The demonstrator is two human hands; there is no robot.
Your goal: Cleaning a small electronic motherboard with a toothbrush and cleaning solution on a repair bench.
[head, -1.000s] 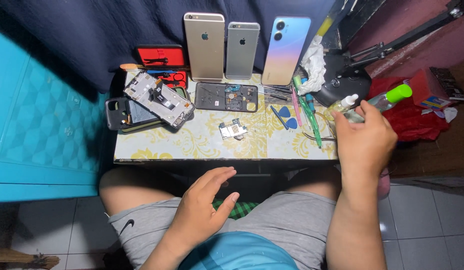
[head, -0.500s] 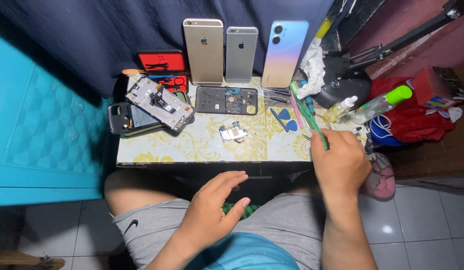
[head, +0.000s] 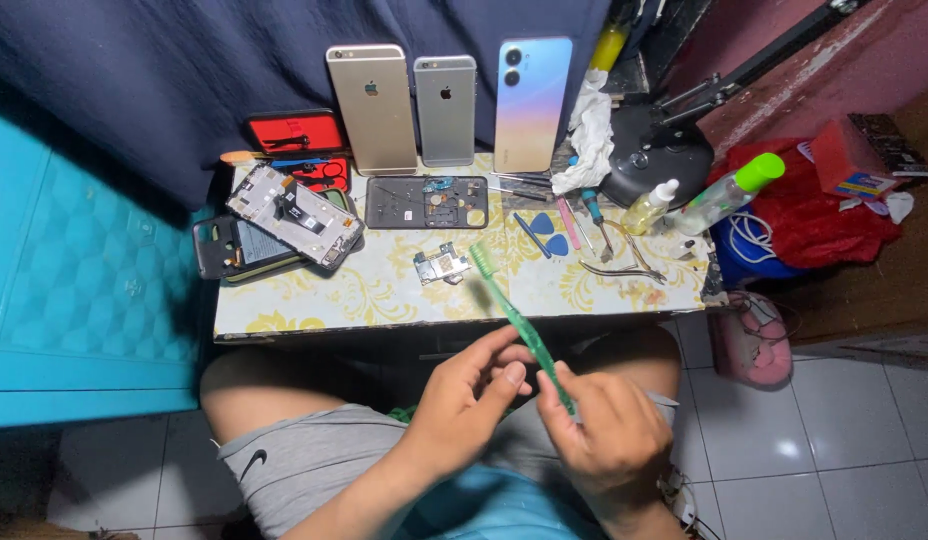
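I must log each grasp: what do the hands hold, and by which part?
The right hand holds a green toothbrush by the lower end of its handle. The left hand touches the handle higher up.

A small floral-topped table (head: pixel 384 300) beyond the hands carries opened phones (head: pixel 284 225), picks (head: pixel 549 232), tweezers (head: pixel 624 262) and bottles (head: pixel 684 205).

- The toothbrush (head: pixel 514 320) was translucent green plastic, glossy along its handle; its bristles looked pale and soft
- The worktop (head: pixel 384 290) had a smooth, faintly shiny covering printed with yellow scrolls
- The three phones (head: pixel 446 110) showed satin metal backs in gold and grey; the third was glossy, shaded blue to pink
- The curtain (head: pixel 134 90) was matt navy cloth; the shorts (head: pixel 314 460) were matt grey cloth
- The floor tiles (head: pixel 864 440) were glazed and reflective
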